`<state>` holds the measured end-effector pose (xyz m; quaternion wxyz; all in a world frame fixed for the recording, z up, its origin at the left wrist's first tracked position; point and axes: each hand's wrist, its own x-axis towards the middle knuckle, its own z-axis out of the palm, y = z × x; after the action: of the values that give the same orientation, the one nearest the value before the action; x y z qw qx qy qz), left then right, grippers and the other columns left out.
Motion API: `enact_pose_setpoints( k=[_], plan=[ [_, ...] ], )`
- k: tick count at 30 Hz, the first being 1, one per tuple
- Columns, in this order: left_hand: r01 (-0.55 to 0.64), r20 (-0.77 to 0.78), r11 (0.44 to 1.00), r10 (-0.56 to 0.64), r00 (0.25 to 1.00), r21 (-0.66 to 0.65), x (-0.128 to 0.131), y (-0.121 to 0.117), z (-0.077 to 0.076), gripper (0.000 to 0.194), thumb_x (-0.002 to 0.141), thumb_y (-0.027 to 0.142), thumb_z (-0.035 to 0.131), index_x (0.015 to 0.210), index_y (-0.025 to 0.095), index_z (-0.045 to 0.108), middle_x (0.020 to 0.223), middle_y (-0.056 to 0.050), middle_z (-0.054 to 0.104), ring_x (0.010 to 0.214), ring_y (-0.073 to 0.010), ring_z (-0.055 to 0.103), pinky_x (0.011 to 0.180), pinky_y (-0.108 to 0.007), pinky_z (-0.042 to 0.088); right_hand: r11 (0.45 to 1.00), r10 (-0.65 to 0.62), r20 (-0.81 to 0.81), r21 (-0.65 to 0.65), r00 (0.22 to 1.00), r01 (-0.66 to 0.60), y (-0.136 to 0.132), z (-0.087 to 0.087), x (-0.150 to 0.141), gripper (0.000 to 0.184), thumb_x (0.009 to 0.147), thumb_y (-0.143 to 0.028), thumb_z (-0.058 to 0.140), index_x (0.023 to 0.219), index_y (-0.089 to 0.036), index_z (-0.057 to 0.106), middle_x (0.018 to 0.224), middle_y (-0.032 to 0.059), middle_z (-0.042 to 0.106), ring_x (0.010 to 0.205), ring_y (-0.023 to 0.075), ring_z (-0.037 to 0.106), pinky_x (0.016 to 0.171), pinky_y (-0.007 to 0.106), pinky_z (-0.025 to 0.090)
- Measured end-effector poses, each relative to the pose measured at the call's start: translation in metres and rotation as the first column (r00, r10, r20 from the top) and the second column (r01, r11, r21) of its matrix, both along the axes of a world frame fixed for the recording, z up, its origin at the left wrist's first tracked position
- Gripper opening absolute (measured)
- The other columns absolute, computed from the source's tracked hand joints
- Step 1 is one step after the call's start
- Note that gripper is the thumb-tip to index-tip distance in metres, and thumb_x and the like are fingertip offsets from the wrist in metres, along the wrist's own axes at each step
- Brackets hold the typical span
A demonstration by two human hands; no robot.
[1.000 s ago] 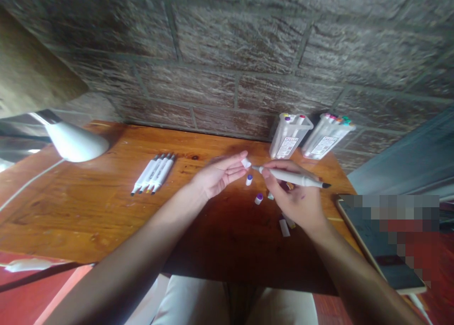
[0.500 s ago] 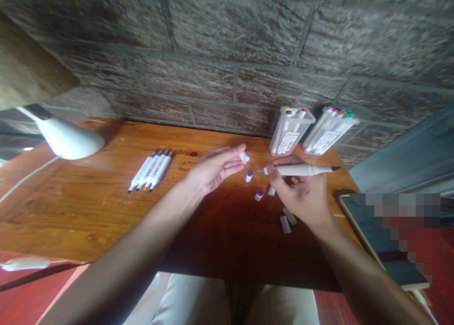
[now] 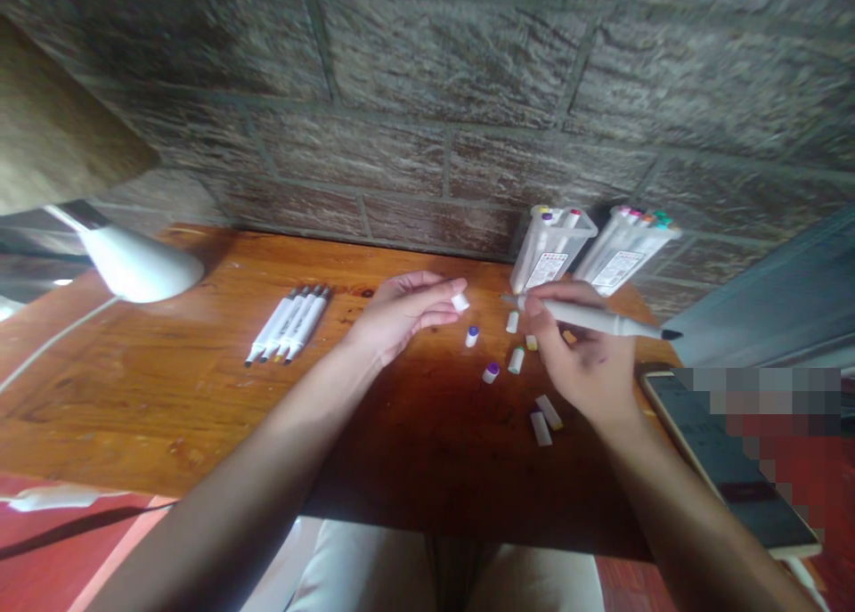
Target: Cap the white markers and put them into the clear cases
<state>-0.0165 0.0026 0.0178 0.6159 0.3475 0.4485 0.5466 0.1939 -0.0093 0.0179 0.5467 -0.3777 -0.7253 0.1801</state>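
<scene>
My left hand (image 3: 407,314) pinches a small white marker cap (image 3: 460,302) between thumb and fingers. In my right hand (image 3: 584,349) is a white double-ended marker (image 3: 588,316), uncapped, its thin tip pointing left and its broad dark tip right. The marker's thin tip is a short way right of the cap, not touching it. Below and between the hands, a blue-topped cap (image 3: 472,336) and a purple-topped cap (image 3: 492,372) stand on the wooden table. Several more loose caps (image 3: 517,360) lie nearer my right hand, including a pair (image 3: 541,428) below it.
Several uncapped markers (image 3: 289,325) lie in a row at left. Two clear plastic holders (image 3: 551,251) with markers stand by the brick wall. A white lamp base (image 3: 143,265) sits far left. A dark-screened tablet (image 3: 725,469) rests at the table's right edge.
My right hand has moved the marker right, away from the cap in my left hand, and tilted its broad end down. More loose caps now show beside the right hand. My left hand stays nearly still.
</scene>
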Motion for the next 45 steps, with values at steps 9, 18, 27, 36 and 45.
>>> enact_pose_setpoints(
  k=[9, 18, 27, 36, 45],
  plan=[
    [-0.052, 0.086, 0.998, 0.055, 0.995, -0.041, -0.004, 0.004, -0.004, 0.022, 0.073, 0.021, 0.083, 0.090, 0.014, 0.071, 0.076, -0.001, 0.075, 0.065, -0.0079, 0.069, 0.073, -0.020, 0.058, 0.988, 0.088, 0.024, -0.128, 0.996, -0.084, 0.013, -0.003, 0.012, 0.031, 0.094, -0.037, 0.060, 0.122, -0.022, 0.063, 0.095, 0.0064, 0.075, 0.049, 0.0116, 0.061, 0.046, 0.026, 0.050],
    [-0.041, -0.140, 0.980, 0.069, 0.988, 0.195, -0.011, 0.004, -0.004, 0.034, 0.061, 0.026, 0.088, 0.084, 0.015, 0.066, 0.082, -0.002, 0.075, 0.079, -0.0129, 0.070, 0.082, -0.025, 0.054, 0.968, 0.035, -0.165, -0.239, 0.986, -0.075, 0.020, 0.005, 0.013, 0.024, 0.087, -0.041, 0.068, 0.079, -0.019, 0.070, 0.066, -0.0006, 0.062, 0.052, 0.0101, 0.049, 0.046, 0.023, 0.038],
    [0.413, -0.893, 0.894, -0.033, 0.449, 0.175, -0.023, 0.002, -0.017, 0.014, 0.077, 0.031, 0.071, 0.082, 0.019, 0.071, 0.080, -0.003, 0.075, 0.073, -0.0163, 0.066, 0.071, -0.025, 0.046, 0.946, 0.018, -0.150, -0.319, 0.989, -0.066, 0.026, 0.002, 0.014, 0.032, 0.084, -0.046, 0.069, 0.072, -0.017, 0.067, 0.057, -0.0033, 0.049, 0.050, 0.0091, 0.039, 0.045, 0.023, 0.030],
    [0.508, -0.945, 0.833, 0.052, 0.322, 0.219, -0.020, 0.003, -0.018, 0.038, 0.075, 0.047, 0.076, 0.101, 0.019, 0.068, 0.096, -0.004, 0.074, 0.077, -0.0169, 0.065, 0.070, -0.025, 0.044, 0.940, 0.004, -0.103, -0.339, 0.995, -0.039, 0.026, 0.004, 0.015, 0.036, 0.084, -0.050, 0.067, 0.071, -0.017, 0.064, 0.056, -0.0042, 0.045, 0.051, 0.0089, 0.037, 0.048, 0.024, 0.028],
    [0.719, -0.937, 0.602, 0.237, 0.255, 0.348, 0.024, -0.030, -0.013, 0.026, 0.092, 0.040, 0.062, 0.110, 0.022, 0.068, 0.103, -0.005, 0.070, 0.090, -0.0192, 0.067, 0.082, -0.029, 0.049, 0.909, -0.022, -0.186, -0.412, 0.982, -0.058, 0.026, 0.012, 0.013, 0.042, 0.078, -0.057, 0.069, 0.066, -0.017, 0.061, 0.049, -0.0059, 0.042, 0.047, 0.0077, 0.034, 0.045, 0.023, 0.025]
  ],
)
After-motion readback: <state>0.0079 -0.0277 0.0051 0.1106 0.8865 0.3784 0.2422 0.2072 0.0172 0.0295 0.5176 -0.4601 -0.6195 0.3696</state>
